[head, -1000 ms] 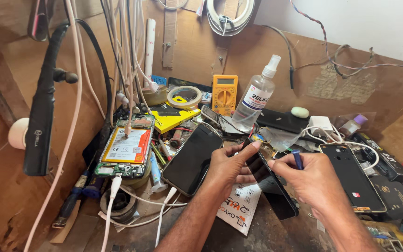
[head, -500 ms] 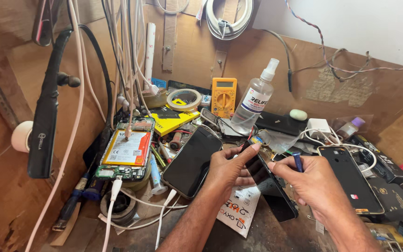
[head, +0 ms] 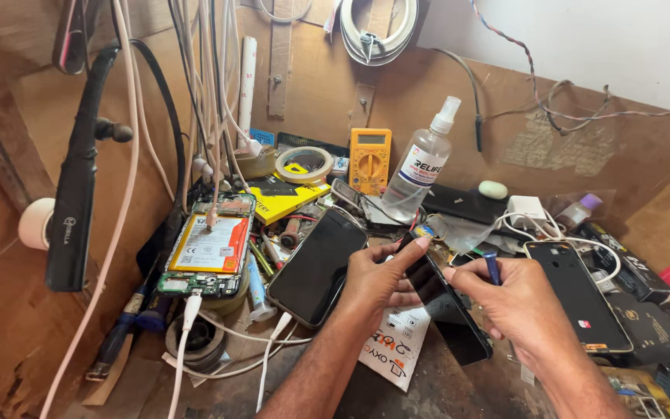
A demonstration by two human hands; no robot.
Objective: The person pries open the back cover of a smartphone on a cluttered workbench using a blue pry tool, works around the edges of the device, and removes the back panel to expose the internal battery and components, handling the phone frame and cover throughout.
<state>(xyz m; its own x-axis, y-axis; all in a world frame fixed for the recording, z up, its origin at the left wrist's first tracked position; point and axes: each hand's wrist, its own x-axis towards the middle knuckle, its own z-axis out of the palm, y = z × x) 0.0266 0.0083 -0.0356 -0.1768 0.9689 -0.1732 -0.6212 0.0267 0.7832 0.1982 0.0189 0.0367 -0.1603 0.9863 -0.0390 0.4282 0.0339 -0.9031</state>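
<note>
Down in the head view, the left hand (head: 378,283) grips a dark phone (head: 443,306) along its upper edge, fingers (head: 416,247) curled closed over the top corner. The right hand (head: 517,299) steadies the phone's other side, its fingers closed around a thin blue tool (head: 492,268) that points up, away from the phone. The phone sits tilted just above the cluttered surface (head: 443,388), over a white printed card (head: 393,349).

It is slim, black and glossy, so it is probably light, stiff, slippery on its faces, and fragile across the glass. Holding it by the long edges, not pressing on the flat face, looks safest.

Just left of the hands lies a second black phone (head: 316,264) with a white cable (head: 273,349) at its lower end. Further left is an opened phone (head: 209,248) showing its orange battery. Behind stand a yellow meter (head: 369,159), a clear spray bottle (head: 424,167) and a tape roll (head: 305,164). A black phone back cover (head: 575,295) lies at the right.
</note>
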